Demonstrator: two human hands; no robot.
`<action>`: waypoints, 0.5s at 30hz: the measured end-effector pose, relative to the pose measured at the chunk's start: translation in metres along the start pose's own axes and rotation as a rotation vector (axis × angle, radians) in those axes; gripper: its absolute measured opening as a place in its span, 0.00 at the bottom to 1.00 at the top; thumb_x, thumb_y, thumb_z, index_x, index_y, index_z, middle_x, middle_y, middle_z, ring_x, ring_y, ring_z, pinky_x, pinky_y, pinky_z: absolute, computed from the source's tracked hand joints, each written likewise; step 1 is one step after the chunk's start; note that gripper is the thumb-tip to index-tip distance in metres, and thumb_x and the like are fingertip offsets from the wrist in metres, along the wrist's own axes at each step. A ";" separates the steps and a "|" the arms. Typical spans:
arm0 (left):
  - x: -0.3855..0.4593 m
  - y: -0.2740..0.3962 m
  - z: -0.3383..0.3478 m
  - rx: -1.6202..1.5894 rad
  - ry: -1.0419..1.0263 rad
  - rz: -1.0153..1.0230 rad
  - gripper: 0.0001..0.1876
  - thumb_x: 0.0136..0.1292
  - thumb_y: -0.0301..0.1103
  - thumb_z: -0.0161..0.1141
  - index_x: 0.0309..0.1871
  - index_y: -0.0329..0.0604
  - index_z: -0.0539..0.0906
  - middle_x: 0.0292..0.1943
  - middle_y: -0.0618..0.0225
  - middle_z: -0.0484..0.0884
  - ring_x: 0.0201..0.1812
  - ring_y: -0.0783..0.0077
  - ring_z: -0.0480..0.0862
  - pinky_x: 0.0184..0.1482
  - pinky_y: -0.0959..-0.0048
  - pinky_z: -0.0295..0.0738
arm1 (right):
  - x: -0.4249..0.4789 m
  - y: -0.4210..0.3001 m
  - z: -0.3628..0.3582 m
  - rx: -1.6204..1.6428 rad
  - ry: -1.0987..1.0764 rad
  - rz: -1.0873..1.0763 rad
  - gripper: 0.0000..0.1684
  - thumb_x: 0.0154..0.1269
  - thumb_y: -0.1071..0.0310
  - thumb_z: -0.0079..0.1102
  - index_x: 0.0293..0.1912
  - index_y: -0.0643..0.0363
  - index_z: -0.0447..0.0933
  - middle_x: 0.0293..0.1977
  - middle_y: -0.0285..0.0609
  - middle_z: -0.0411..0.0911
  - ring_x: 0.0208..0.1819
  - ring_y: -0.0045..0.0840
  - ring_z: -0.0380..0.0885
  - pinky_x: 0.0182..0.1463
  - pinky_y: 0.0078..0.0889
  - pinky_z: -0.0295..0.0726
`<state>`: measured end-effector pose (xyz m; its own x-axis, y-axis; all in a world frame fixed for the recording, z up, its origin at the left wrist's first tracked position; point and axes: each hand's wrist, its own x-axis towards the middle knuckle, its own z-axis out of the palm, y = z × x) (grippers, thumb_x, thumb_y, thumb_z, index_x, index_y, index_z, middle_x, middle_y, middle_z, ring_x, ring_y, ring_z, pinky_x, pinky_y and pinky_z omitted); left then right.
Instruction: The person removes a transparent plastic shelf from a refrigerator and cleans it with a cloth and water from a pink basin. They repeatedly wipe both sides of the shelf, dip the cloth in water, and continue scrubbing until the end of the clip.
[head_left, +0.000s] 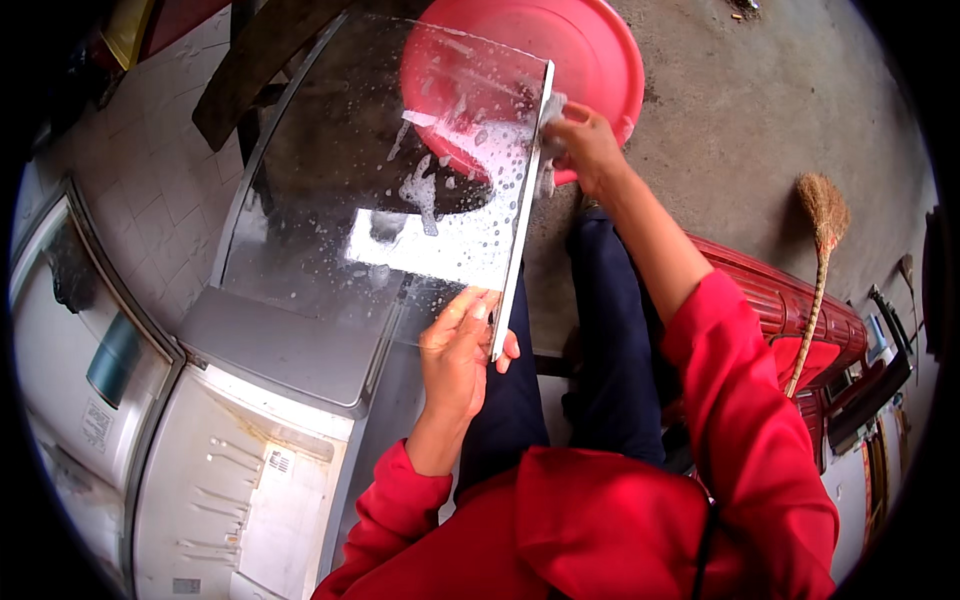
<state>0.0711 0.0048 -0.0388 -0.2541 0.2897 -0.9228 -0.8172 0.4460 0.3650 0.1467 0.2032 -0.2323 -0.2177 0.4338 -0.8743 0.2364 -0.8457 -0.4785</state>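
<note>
A clear glass refrigerator shelf (375, 176) with a white edge trim (519, 225) is held tilted before me, wet with soap suds and drops. My left hand (456, 364) grips its near corner, thumb on one face and fingertips showing past the trim. Against the outer side of the trim, my right hand (589, 146) holds a wet greyish cloth or scrubber (553, 111), partly hidden by the fingers and blurred. Beyond and below the glass, a pink-red plastic basin (607, 52) shows partly through the pane.
At left stands an open refrigerator (277, 517) with a bare white interior; its door (105, 442) swings out beside it. A straw broom (817, 262) leans by a red slatted bench-like piece (772, 289) on my right. Concrete floor (720, 112) lies ahead.
</note>
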 end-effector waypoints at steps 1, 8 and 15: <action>-0.001 0.001 0.000 -0.017 0.007 0.000 0.24 0.71 0.33 0.50 0.66 0.27 0.65 0.58 0.49 0.76 0.24 0.66 0.79 0.20 0.76 0.68 | -0.012 0.002 0.003 -0.007 -0.053 0.026 0.31 0.53 0.73 0.61 0.59 0.66 0.67 0.33 0.40 0.80 0.26 0.21 0.76 0.21 0.25 0.69; -0.001 0.001 0.002 -0.038 0.009 0.001 0.23 0.72 0.32 0.49 0.66 0.28 0.65 0.59 0.47 0.75 0.24 0.65 0.79 0.20 0.75 0.68 | -0.018 -0.006 0.011 -0.051 -0.042 -0.019 0.32 0.52 0.72 0.62 0.59 0.64 0.67 0.33 0.39 0.79 0.26 0.21 0.76 0.20 0.23 0.68; -0.002 0.008 -0.003 -0.119 0.070 0.017 0.20 0.72 0.33 0.50 0.63 0.31 0.70 0.56 0.48 0.78 0.23 0.66 0.80 0.19 0.77 0.69 | 0.048 -0.027 -0.008 -0.125 0.110 -0.164 0.35 0.52 0.72 0.65 0.60 0.69 0.65 0.37 0.46 0.78 0.30 0.25 0.79 0.25 0.24 0.73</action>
<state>0.0634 0.0056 -0.0339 -0.3001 0.2345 -0.9246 -0.8670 0.3371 0.3669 0.1379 0.2492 -0.2619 -0.1603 0.5991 -0.7845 0.3235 -0.7190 -0.6152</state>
